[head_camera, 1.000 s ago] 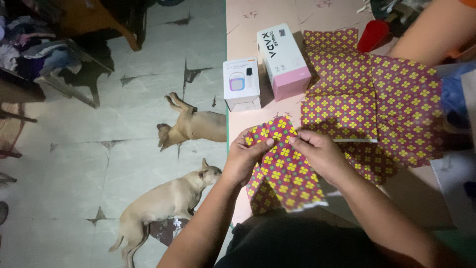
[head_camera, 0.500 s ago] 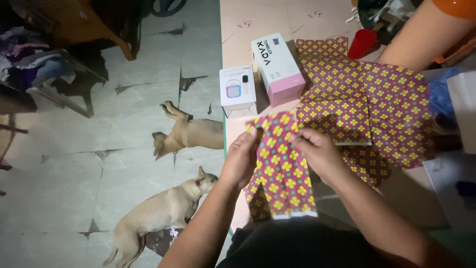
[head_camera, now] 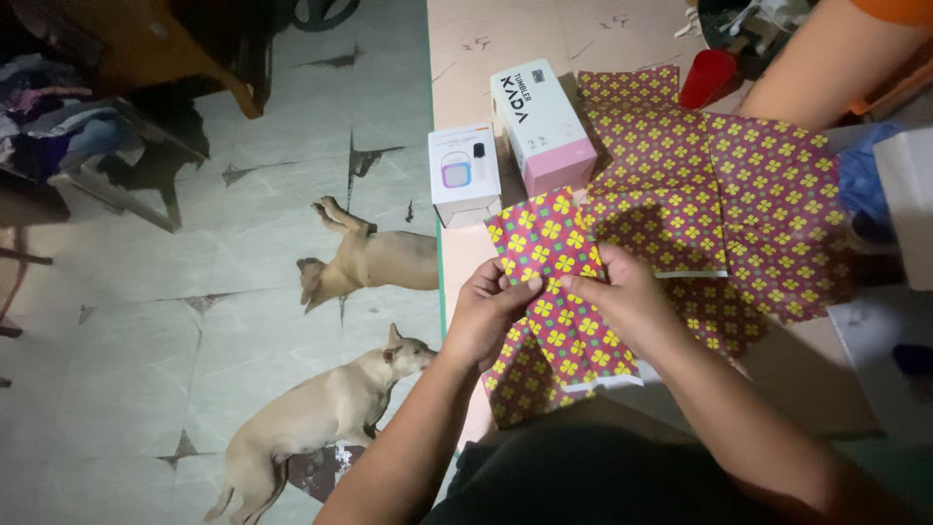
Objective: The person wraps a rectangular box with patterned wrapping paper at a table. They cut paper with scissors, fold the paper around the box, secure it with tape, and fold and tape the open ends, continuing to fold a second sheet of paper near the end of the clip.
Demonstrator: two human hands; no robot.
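Both hands hold a folded piece of wrapping paper [head_camera: 556, 292], dark red with yellow flowers, above the near edge of a pink table [head_camera: 466, 58]. My left hand [head_camera: 486, 316] pinches its left edge. My right hand [head_camera: 627, 297] grips its right side, fingers curled over the sheet. A larger unfolded sheet of the same paper [head_camera: 739, 194] lies flat on the table just beyond my right hand. Two cartons stand at its left: a small white box [head_camera: 464, 175] and a white and pink box [head_camera: 542, 124].
Two tan dogs lie on the tiled floor left of the table, one [head_camera: 374, 258] near the white box, one [head_camera: 311, 413] by my left forearm. Another person's arm [head_camera: 826, 63] rests at the top right beside a red cup [head_camera: 708, 80]. Furniture [head_camera: 117, 107] stands far left.
The folded paper's top edge has turned and spread wider between my hands; it now reaches up toward the boxes. My hands shifted slightly lower on the sheet.
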